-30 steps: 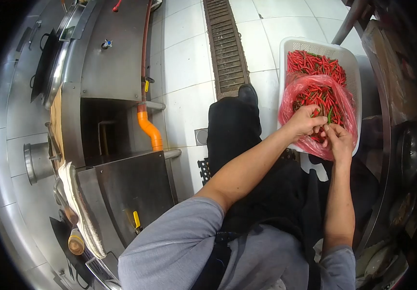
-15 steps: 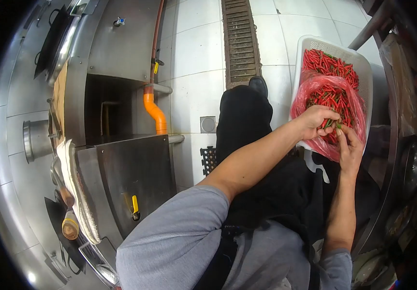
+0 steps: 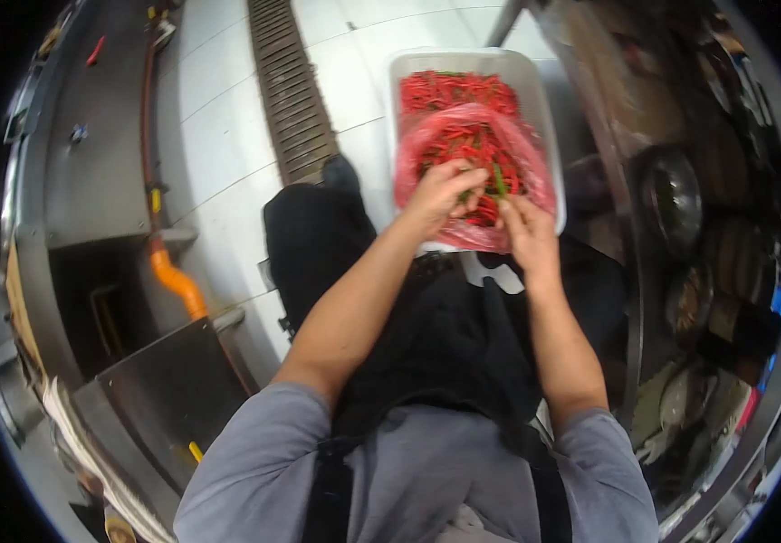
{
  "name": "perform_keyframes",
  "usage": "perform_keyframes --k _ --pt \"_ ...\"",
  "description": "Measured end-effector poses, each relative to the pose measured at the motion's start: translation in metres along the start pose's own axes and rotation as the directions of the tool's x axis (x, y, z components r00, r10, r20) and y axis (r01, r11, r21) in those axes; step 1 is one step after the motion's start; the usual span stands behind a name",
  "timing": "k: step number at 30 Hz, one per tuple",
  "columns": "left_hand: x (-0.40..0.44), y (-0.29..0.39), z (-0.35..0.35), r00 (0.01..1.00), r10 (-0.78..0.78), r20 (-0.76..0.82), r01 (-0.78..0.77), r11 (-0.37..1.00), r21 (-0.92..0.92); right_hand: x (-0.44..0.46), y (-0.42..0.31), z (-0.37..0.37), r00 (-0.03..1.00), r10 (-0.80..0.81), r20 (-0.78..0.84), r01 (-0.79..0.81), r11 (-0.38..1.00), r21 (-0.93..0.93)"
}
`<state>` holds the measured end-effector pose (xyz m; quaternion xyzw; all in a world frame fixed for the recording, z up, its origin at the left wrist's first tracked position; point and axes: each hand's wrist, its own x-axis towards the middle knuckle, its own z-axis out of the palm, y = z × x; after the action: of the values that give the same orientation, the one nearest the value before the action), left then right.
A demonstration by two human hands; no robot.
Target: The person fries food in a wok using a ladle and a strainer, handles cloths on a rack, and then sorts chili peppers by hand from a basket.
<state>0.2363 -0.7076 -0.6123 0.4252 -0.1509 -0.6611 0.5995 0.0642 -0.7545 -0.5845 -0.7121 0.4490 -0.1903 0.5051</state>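
Both hands work over an open red plastic bag [image 3: 410, 149] of red chili peppers [image 3: 463, 140] with some green among them. My right hand [image 3: 530, 233] pinches a slim green chili pepper [image 3: 499, 179] between thumb and fingertips, pointing away from me. Just to its left, my left hand [image 3: 445, 195] has its fingers curled together. A bit of green shows at those fingertips, but what they hold is partly hidden and blurred. The bag sits in a white plastic basket [image 3: 550, 113], with more red chili peppers behind it.
A floor drain grate [image 3: 286, 86] runs through the white tiles [image 3: 218, 118]. At left stand steel kitchen units [image 3: 91, 172] and an orange pipe [image 3: 176, 282]. Metal shelving with a dark round pan [image 3: 671, 201] is close on the right.
My view has turned right, so basket and hands appear further left. My hands have moved apart slightly, and a green chili pepper now shows upright in my right fingertips.
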Motion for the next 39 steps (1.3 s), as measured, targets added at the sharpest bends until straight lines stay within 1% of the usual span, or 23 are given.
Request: perform_keyframes --k 4,6,11,13,16,18,21,22,23,24,25,26,27,28,29,30,32,34,35,36,37,38,39 --pt "0.0 -0.002 0.0 0.999 -0.031 0.045 0.028 0.997 0.069 -0.003 -0.004 -0.002 0.996 0.094 0.003 -0.094 0.993 0.07" --pt "-0.004 -0.002 0.0 0.993 -0.035 0.116 0.028 0.998 0.059 -0.006 -0.01 0.0 1.0 0.002 0.008 -0.001 0.998 -0.061" --pt "-0.003 -0.007 -0.001 0.997 -0.054 0.058 0.049 0.995 0.089 -0.007 -0.004 0.004 0.976 -0.215 -0.025 0.203 0.949 -0.241" --pt "-0.008 0.002 0.0 0.989 -0.139 0.051 0.141 0.989 -0.041 -0.009 -0.011 0.005 0.905 -0.424 0.021 0.414 0.871 -0.265" --pt "-0.006 -0.001 -0.002 0.976 -0.217 0.024 0.218 0.975 -0.045 -0.018 -0.026 0.006 0.893 -0.418 0.168 0.449 0.848 -0.281" --pt "-0.008 0.002 0.0 0.984 -0.167 0.054 0.169 0.985 -0.029 -0.022 -0.036 -0.006 0.883 -0.449 0.135 0.468 0.826 -0.315" --pt "-0.007 0.005 -0.002 0.995 -0.088 0.047 0.092 0.992 -0.086 -0.029 -0.058 -0.063 0.911 -0.302 -0.279 0.234 0.939 -0.254" --pt "-0.006 0.004 -0.003 0.994 -0.071 0.085 0.083 0.986 -0.144 -0.031 -0.063 -0.084 0.859 -0.218 -0.463 0.186 0.976 -0.114" --pt "-0.008 0.005 -0.001 0.993 -0.068 0.097 0.084 0.981 -0.173 -0.032 -0.078 -0.104 0.782 -0.222 -0.583 0.195 0.975 -0.11" --pt "-0.01 0.009 0.006 0.992 -0.099 0.074 0.11 0.979 -0.172 -0.03 -0.083 -0.128 0.685 -0.294 -0.666 0.122 0.948 -0.293" --pt "-0.012 0.011 0.014 0.992 -0.122 0.022 0.124 0.978 -0.17 -0.026 -0.087 -0.141 0.599 -0.195 -0.777 -0.034 0.963 -0.268" --pt "-0.009 0.006 0.012 0.994 -0.068 0.085 0.082 0.979 -0.186 -0.015 -0.062 -0.17 0.593 -0.187 -0.783 -0.077 0.955 -0.287" --pt "-0.01 0.004 0.013 0.997 -0.044 0.059 0.054 0.98 -0.194 -0.009 -0.054 -0.195 0.684 -0.335 -0.648 -0.197 0.771 -0.606" --pt "-0.01 0.005 0.012 0.993 -0.049 0.11 0.066 0.984 -0.166 -0.003 -0.042 -0.21 0.72 -0.359 -0.595 -0.294 0.618 -0.729" --pt "-0.011 0.005 0.014 0.995 -0.046 0.087 0.062 0.98 -0.189 0.001 -0.018 -0.231 0.706 -0.495 -0.506 -0.115 0.625 -0.772" --pt "-0.014 0.008 0.01 0.993 -0.066 0.094 0.077 0.99 -0.121 0.006 -0.009 -0.241 0.633 -0.645 -0.428 -0.064 0.508 -0.859" --pt "-0.013 0.002 0.002 0.998 -0.017 0.063 0.024 0.993 -0.116 -0.003 -0.04 -0.186 0.544 -0.704 -0.457 0.084 0.587 -0.805" --pt "-0.015 -0.002 0.004 0.999 -0.003 0.038 0.009 0.989 -0.15 -0.004 -0.052 -0.131 0.735 -0.472 -0.487 0.171 0.824 -0.541" --pt "-0.014 -0.003 0.005 0.999 0.002 0.041 0.006 0.983 -0.186 0.001 -0.049 -0.107 0.822 -0.447 -0.354 0.261 0.846 -0.464" --pt "-0.013 -0.003 0.003 0.999 0.005 0.045 0.004 0.983 -0.184 0.005 -0.054 -0.08 0.875 -0.452 -0.175 0.313 0.803 -0.508" --pt "-0.014 -0.003 0.002 0.998 0.036 0.059 -0.023 0.978 -0.209 0.02 -0.033 -0.062 0.862 -0.505 -0.034 0.407 0.73 -0.549" --pt "-0.016 -0.002 0.002 0.995 0.065 0.073 -0.046 0.971 -0.236 0.025 -0.03 -0.041 0.938 -0.346 0.019 0.303 0.794 -0.527" --pt "-0.017 -0.001 0.001 0.992 0.078 0.095 -0.055 0.972 -0.228 0.031 -0.023 -0.023 0.914 -0.388 0.116 0.378 0.714 -0.59"
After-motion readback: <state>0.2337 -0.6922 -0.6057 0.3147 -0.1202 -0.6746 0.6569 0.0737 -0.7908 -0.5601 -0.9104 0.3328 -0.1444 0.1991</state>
